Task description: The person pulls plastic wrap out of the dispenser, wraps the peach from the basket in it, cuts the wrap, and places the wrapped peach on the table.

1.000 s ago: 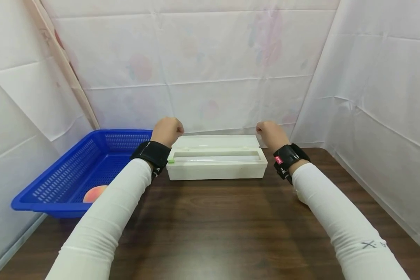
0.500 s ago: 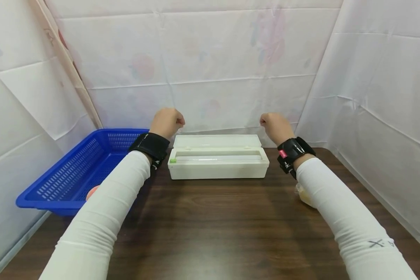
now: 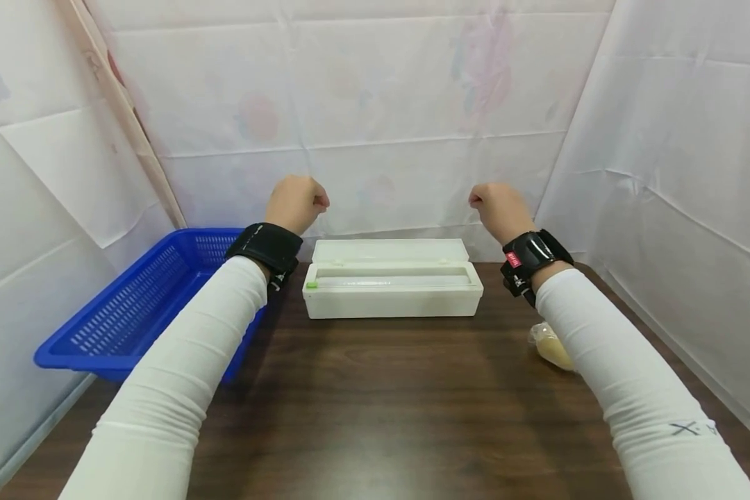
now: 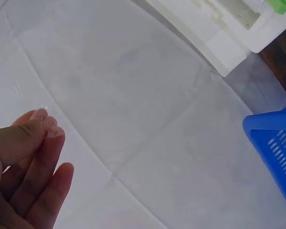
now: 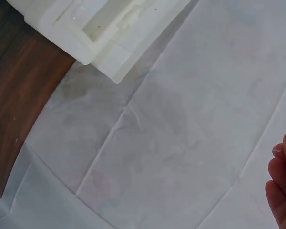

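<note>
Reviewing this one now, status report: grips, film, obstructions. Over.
Left grip pinching clear film. Right grip curled, hold unclear. White box open. No visible obstruction between grips.

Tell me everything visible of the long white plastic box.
The long white rectangular box looks like hard plastic. Its flat white lid is open, tipped back behind the body. A long opening on top shows a pale roll lying lengthwise; a small bright-green tab sits at the left end. It stands upright, long side toward the head camera, near the far edge of the dark-brown wood-grain table. Neither the left grip nor the right grip touches it.
</note>
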The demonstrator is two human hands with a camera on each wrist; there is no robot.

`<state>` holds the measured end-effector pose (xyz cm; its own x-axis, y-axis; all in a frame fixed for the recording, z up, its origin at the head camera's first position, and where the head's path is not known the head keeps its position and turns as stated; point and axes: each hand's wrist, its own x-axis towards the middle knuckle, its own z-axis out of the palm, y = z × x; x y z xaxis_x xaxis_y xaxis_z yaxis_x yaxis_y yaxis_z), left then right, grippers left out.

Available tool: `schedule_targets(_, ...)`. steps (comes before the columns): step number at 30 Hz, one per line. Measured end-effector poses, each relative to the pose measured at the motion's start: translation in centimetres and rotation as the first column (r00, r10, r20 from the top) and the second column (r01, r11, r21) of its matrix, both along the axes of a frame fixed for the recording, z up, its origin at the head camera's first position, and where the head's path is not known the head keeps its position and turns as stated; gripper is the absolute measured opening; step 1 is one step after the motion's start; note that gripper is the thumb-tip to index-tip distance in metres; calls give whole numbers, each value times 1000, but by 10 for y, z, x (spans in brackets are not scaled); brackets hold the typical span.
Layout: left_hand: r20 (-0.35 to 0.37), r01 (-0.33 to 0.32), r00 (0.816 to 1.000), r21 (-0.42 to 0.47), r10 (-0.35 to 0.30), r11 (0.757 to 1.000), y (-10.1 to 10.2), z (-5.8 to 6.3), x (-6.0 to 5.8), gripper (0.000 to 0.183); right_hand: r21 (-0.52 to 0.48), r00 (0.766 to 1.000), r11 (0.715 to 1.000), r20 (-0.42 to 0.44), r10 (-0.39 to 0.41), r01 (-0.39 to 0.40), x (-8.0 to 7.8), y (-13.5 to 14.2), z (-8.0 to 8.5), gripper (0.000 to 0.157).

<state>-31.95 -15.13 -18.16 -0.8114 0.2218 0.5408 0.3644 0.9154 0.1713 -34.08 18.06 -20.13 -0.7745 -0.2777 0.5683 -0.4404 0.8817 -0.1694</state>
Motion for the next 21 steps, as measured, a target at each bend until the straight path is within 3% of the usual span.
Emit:
schedule_targets(9, -52, -42, 998, 17, 43, 999, 3, 14, 3, 9, -19, 998, 1000, -69, 6, -8, 0, 1, 16, 13)
schedule_targets(21, -113, -36, 993, 22, 38, 999, 7, 27, 5, 10, -44, 990, 999, -141, 1, -7, 7, 4, 29, 13)
